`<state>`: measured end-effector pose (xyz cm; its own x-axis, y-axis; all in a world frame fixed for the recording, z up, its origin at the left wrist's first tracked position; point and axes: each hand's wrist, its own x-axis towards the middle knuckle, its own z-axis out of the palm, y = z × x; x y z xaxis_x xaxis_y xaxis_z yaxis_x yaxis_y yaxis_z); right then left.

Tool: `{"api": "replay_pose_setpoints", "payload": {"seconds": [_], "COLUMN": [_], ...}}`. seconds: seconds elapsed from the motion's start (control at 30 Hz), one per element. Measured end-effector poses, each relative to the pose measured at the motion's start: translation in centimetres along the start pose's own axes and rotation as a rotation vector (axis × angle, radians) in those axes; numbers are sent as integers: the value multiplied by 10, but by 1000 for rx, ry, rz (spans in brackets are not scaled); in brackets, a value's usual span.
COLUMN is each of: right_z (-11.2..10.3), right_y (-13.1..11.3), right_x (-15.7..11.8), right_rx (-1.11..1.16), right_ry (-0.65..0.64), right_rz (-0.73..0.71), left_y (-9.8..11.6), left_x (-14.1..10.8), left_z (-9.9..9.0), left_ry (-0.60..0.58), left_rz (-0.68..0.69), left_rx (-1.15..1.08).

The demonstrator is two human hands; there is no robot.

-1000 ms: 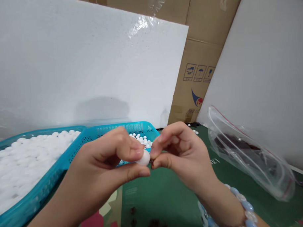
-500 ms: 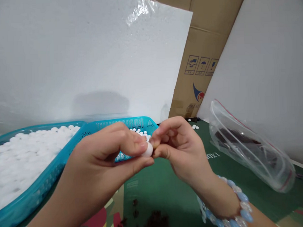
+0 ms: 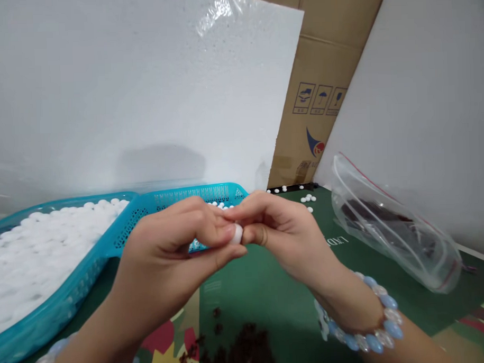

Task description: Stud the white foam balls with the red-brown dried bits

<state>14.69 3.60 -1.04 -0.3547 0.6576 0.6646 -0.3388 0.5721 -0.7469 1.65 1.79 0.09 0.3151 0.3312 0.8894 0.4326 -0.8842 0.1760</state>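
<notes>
Fingers (image 3: 227,234) of the left hand (image 3: 172,242) are pinched on a small white ball (image 3: 238,233), its thumb below and its index finger above, as I watch through the head camera. On the other side, the right hand (image 3: 281,230) has its thumb and bent index finger brought up against the ball; from my end I cannot tell whether they grip the ball itself or something hidden between them. The ball is held up over the green tabletop (image 3: 249,292), where the two sets of fingertips meet.

Behind the hands I see a blue basket (image 3: 187,195), partly covered by them, with more white balls inside. To its left, a second blue basket (image 3: 64,312) is heaped with white balls. Close to me at the lower edge lies a blurred pile of small dark brown pieces (image 3: 244,353). On the right rests a clear bag (image 3: 428,273) with dark contents I cannot make out. A few loose white balls (image 3: 308,199) lie on the green surface near the cardboard (image 3: 321,62) at the back, and beaded bracelets (image 3: 392,316) circle both wrists.
</notes>
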Motion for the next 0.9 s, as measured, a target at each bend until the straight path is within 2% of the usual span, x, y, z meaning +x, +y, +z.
{"api": "replay_pose_setpoints", "payload": {"seconds": [0.17,0.27,0.43,0.53,0.63,0.8,0.9], "right_z": [0,1,5,8,9,10,10], "right_y": [-1,-1,-3,-2,0,-3,-5], "right_x": [2,1,-4,-5,-5,-3,-2], "right_rx": [53,45,47,35,64,215,350], "right_ry": [-79,-71,-61,-39,-7,-13,-32], "right_rz": [13,-45,-157,-193,-157,-17,62], "left_y": [-2,-3,-2,0,2,3,4], "left_x": [2,3,4,5,6,4,3], "left_z": [-4,-10,-17,-16,-14,-14,-13], "left_ry": [-16,-54,-95,-63,-19,-6,-6], "left_rz": [61,117,32,-70,-107,94,114], "left_rx": [-49,-96,-224,-329,-372,-130,-113]}}
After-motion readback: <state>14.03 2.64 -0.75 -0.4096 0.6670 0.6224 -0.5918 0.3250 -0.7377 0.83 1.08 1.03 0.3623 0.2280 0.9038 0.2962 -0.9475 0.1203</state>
